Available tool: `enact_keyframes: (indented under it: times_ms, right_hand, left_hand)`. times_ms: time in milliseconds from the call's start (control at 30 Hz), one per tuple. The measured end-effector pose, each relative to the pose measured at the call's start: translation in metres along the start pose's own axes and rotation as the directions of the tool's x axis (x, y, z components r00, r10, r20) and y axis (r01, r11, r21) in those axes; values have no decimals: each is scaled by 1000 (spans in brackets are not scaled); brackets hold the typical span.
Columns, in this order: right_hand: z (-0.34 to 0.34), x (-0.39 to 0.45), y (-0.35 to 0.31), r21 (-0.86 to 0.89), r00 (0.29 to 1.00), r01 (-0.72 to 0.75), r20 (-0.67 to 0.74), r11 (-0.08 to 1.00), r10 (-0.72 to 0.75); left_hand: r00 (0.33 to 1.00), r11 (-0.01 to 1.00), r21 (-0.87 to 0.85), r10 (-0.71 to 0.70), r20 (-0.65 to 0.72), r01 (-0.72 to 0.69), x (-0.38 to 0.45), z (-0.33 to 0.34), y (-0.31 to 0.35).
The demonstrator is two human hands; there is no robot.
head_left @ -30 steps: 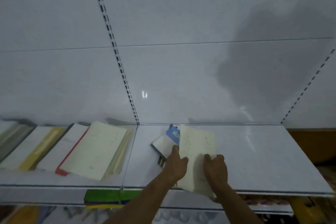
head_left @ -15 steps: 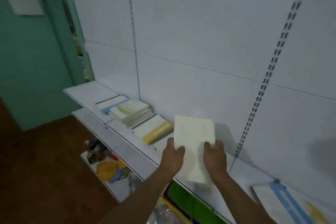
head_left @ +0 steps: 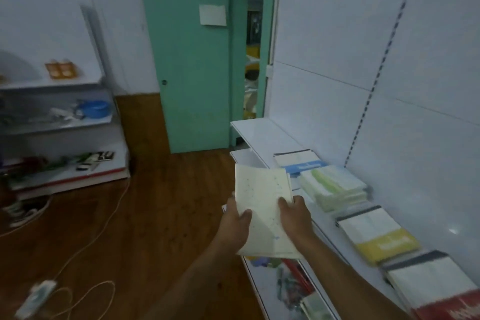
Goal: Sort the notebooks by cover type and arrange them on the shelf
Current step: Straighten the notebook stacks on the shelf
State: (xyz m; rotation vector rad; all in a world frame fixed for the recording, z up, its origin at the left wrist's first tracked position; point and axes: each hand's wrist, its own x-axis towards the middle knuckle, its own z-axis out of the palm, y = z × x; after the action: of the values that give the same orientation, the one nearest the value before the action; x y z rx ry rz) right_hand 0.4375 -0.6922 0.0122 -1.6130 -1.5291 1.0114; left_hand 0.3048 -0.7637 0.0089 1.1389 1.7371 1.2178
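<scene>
Left hand (head_left: 237,218): grips the left edge of the cream notebook stack, thumb on top of the cover, fingers underneath.
Right hand (head_left: 294,215): grips the right edge of the same stack, thumb across the cover.
Hands: a little apart, both clamped on the stack, one on each side.
Cream notebook stack (head_left: 263,205): several thin books with pale speckled covers, held in the air in front of the shelf edge, above the wooden floor; touching nothing but the hands.
Shelf (head_left: 262,132): white, runs along the right wall; far end bare.
Blue-band notebook (head_left: 298,161): lies flat on the shelf, farthest of the row.
Green-band stack (head_left: 335,187): thick pile just beside the blue-band one, nearer the camera.
Yellow-band stack (head_left: 376,236): next along the shelf, dark spine to the rear.
Red-band stack (head_left: 436,291): nearest, at the frame's lower right, partly cut off.
Lower shelf (head_left: 259,283): holds mixed coloured items, too blurred to name.
Door (head_left: 189,65): teal, open, a paper sheet stuck near its top.
Floor (head_left: 145,215): brown wood, with a pale cable across it.
</scene>
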Motion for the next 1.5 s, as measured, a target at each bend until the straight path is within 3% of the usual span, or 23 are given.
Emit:
enact_keyframes:
  times_ms: [300,433,600,867,1000,1200,1367,1500]
  right_hand:
    - [110,87,-40,-25,978,67,201,997,-61]
    - [135,131,-57,-9,979,46,198,999,-44]
    - [130,175,-66,29,991,13,135,999,-16]
    - [54,200,-39,95,973,-127,-182,987,143]
    - [-25,173,-3,163,869,-221,-415,962,270]
    - [-128,66,66,310,601,-314,-667,898,440]
    - [-187,-27,109,373,375,-360,-781,855,499]
    - [-230,-77,144,399,288,-384,-805,833,519]
  left_hand:
    - [982,992,-54,-124,-142,118,93,-67,-37]
    - [979,989,-38,-150,-138,146,139,-79,-28]
    - [997,997,-28,-79,-25,78,191,-71,-14]
    - [939,998,-16,61,339,-59,238,-2,6]
    - [799,989,-15,130,588,-149,232,75,34]
    - [554,970,-71,191,810,-231,145,187,56]
    - [343,945,-105,214,915,-308,55,248,67]
    - [248,899,-182,296,922,-398,1,285,80]
